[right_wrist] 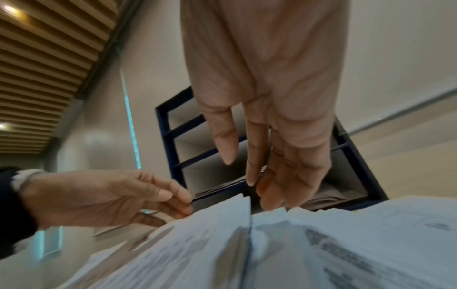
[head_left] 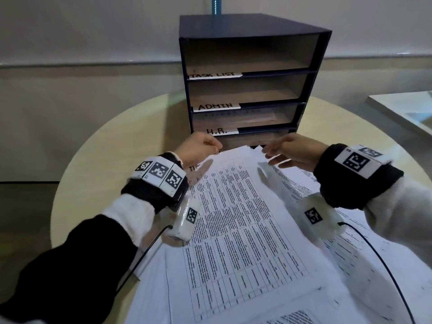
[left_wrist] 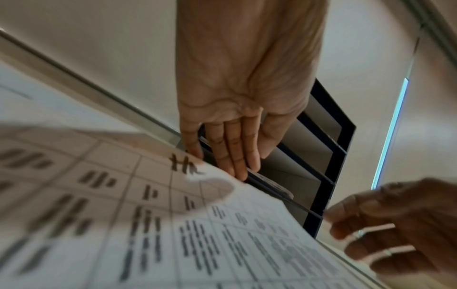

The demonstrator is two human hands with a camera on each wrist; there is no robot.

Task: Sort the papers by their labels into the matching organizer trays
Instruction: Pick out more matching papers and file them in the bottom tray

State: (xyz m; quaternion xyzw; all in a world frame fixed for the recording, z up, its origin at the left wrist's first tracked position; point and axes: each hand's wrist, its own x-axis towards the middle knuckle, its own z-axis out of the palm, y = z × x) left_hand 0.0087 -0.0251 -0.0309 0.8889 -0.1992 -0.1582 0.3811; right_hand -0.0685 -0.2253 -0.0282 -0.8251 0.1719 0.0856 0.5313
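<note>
a: what lay closest?
b: papers [head_left: 245,218] on the table [head_left: 93,160], before the organizer [head_left: 252,73].
a: and the hands?
b: left hand [head_left: 198,148] had straight fingers by the top sheet's far corner. right hand [head_left: 294,150] was spread, holding nothing.

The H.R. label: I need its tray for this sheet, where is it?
In the head view the H.R. label sits on the organizer's third shelf edge, under ADMIN, just above the left hand.

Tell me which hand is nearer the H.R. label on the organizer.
Left. The left hand sits just below the H.R. label; the right hand is farther off to the label's right.
</note>
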